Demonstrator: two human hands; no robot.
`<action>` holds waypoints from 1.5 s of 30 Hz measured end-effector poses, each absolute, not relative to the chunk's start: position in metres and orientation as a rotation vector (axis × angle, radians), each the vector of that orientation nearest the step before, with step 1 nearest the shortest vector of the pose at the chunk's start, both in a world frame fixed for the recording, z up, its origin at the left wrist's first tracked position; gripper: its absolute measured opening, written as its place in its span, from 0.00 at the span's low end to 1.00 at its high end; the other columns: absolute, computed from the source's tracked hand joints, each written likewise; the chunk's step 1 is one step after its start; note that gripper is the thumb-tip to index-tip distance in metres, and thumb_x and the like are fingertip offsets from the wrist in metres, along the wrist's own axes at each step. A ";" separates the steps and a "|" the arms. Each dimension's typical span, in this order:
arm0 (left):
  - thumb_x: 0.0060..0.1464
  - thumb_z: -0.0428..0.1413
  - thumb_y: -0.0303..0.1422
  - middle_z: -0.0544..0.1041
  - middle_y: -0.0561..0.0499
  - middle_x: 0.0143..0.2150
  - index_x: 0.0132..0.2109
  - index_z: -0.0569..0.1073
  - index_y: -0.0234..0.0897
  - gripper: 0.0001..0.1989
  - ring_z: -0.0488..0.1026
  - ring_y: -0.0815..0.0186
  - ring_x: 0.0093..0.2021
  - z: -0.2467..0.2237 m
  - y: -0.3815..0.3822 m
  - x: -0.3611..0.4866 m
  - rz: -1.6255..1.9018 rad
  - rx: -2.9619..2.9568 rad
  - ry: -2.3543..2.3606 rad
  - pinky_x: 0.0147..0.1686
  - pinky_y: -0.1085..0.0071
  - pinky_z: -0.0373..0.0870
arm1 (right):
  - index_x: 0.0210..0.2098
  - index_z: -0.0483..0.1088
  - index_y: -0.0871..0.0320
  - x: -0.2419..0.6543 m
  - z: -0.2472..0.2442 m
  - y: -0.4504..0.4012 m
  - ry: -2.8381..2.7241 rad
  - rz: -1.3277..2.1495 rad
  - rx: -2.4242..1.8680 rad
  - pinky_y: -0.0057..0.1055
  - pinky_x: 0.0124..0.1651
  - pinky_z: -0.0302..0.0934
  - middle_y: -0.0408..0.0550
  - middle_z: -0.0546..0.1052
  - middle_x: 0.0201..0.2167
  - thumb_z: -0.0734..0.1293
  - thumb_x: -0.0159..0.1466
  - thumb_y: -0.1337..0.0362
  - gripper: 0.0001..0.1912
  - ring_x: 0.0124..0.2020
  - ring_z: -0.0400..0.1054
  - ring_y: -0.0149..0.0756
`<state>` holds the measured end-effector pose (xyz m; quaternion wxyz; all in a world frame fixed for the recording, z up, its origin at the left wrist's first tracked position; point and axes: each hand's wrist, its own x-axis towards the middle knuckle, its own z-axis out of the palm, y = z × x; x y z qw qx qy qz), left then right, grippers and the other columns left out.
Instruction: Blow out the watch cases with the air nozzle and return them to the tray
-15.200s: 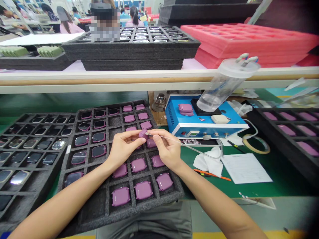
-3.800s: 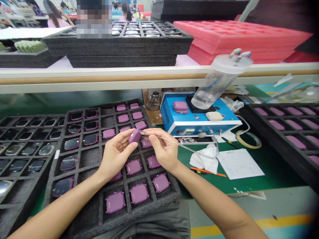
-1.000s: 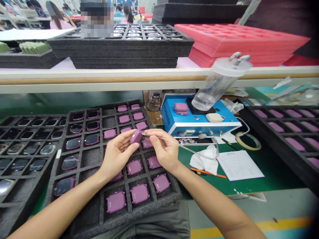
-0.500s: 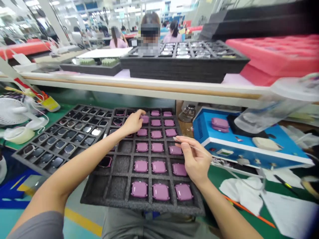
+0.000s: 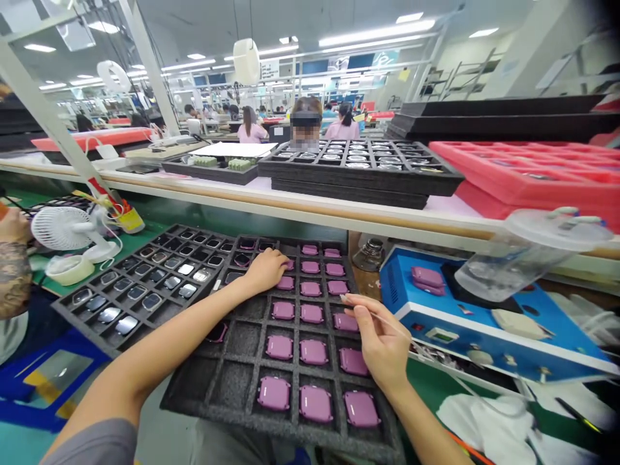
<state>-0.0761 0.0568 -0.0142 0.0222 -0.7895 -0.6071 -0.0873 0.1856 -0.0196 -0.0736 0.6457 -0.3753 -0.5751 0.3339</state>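
Note:
A black foam tray (image 5: 232, 382) lies in front of me, with purple watch cases (image 5: 314, 352) in its right-hand columns and bare pockets at its near left. My left hand (image 5: 265, 270) reaches to the far part of this tray. Its fingers are bent and closed at a purple watch case (image 5: 289, 264), which they partly hide. Over the right edge of the tray, my right hand (image 5: 385, 342) pinches a thin clear tube (image 5: 387, 321) with a pale tip, near a case in the right column. The tube trails off to the right.
A second black tray (image 5: 157, 316) with dark-faced watches adjoins on the left. To the right stands a blue machine (image 5: 436, 329) bearing a plastic cup (image 5: 516, 258) and purple cases. A shelf (image 5: 320, 218) crosses above. At far left are a fan (image 5: 62, 229) and a co-worker's arm (image 5: 13, 278).
The view has tilted up, so the trays sit lower in the picture. My left fingers have curled down more at the far case. My right hand keeps its pinch on the tube.

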 end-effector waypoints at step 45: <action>0.61 0.49 0.20 0.83 0.39 0.50 0.57 0.75 0.35 0.20 0.81 0.54 0.50 0.001 0.000 -0.107 0.022 -2.417 -1.867 0.54 0.59 0.73 | 0.46 0.74 0.54 0.182 -0.068 -0.019 -1.234 0.782 -0.851 0.37 0.42 0.79 0.51 0.76 0.48 0.62 0.73 0.53 0.14 0.45 0.78 0.39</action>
